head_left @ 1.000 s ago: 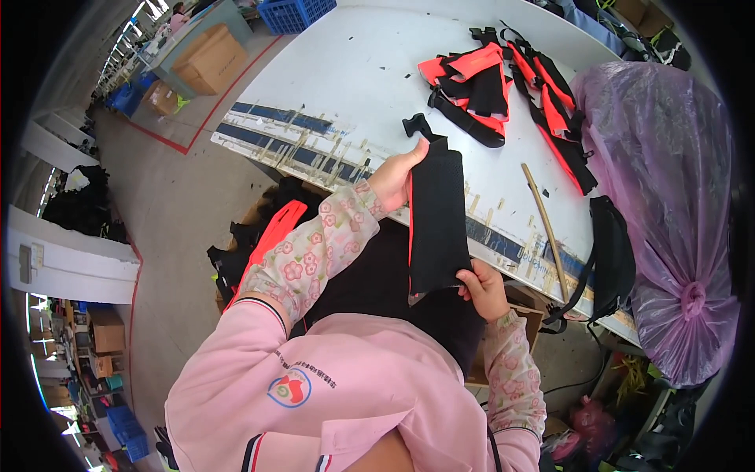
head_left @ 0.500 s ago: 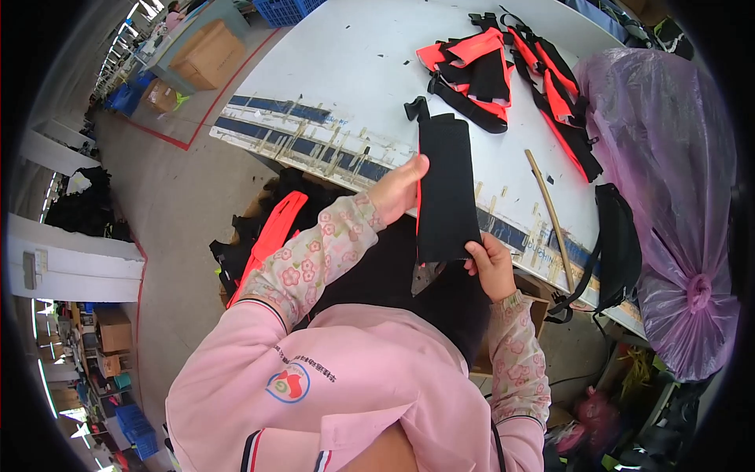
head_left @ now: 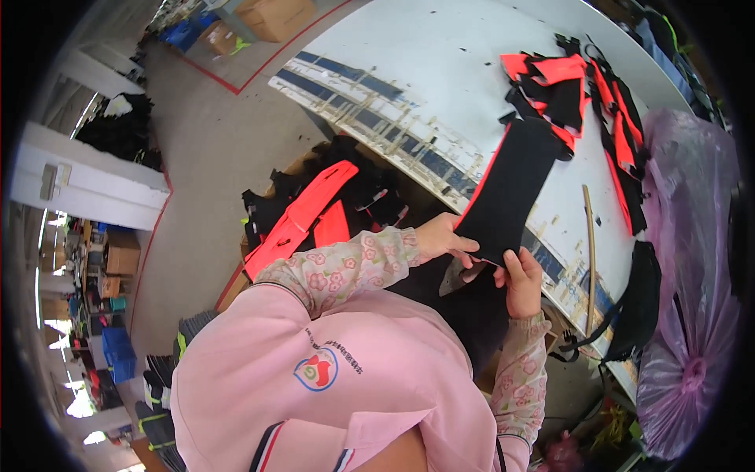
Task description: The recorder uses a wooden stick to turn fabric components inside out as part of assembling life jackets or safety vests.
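Observation:
Both my hands grip the near end of a long black fabric panel (head_left: 507,189) with a bright orange edge. Its far part extends over the white table, close to a pile of black-and-orange strapped pieces (head_left: 562,90). My left hand (head_left: 442,239) pinches the panel's near left corner, fingers closed. At the near right corner, my right hand (head_left: 522,282) closes on it with the thumb on top. A grey pointed shape shows just below the panel, between the hands; its kind is unclear.
The worktable (head_left: 417,55) has worn tape along its near edge. On its right lie a wooden stick (head_left: 589,259), a black pouch (head_left: 635,307) and a large purple plastic bag (head_left: 686,236). A box of black pieces and orange straps (head_left: 303,216) stands at my left.
My left hand has slid from the panel's side down to its near end, beside my right hand. The panel now slants away to the right, and the whole view has shifted.

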The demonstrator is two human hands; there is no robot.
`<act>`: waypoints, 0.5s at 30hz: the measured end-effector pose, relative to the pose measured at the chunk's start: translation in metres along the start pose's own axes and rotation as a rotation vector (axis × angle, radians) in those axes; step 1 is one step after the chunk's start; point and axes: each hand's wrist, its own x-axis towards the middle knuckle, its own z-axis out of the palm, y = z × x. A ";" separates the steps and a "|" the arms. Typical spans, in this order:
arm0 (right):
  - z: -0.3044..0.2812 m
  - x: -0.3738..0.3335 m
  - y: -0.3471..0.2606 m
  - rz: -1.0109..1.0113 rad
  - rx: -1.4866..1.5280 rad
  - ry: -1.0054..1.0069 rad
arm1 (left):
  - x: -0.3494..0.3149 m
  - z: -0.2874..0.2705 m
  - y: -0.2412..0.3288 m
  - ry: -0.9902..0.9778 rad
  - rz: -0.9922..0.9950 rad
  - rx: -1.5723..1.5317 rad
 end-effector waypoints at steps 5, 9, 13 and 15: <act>-0.004 -0.002 -0.009 -0.009 -0.214 -0.107 | -0.072 -0.062 0.025 0.179 0.045 0.060; -0.042 0.005 -0.008 0.014 -0.263 0.055 | -0.184 -0.145 0.036 0.372 -0.042 0.219; -0.070 0.010 0.000 0.007 -0.246 0.136 | -0.294 -0.217 0.015 0.688 -0.312 0.217; -0.076 0.014 0.005 0.044 -0.257 0.193 | -0.334 -0.241 -0.006 0.744 -0.323 0.118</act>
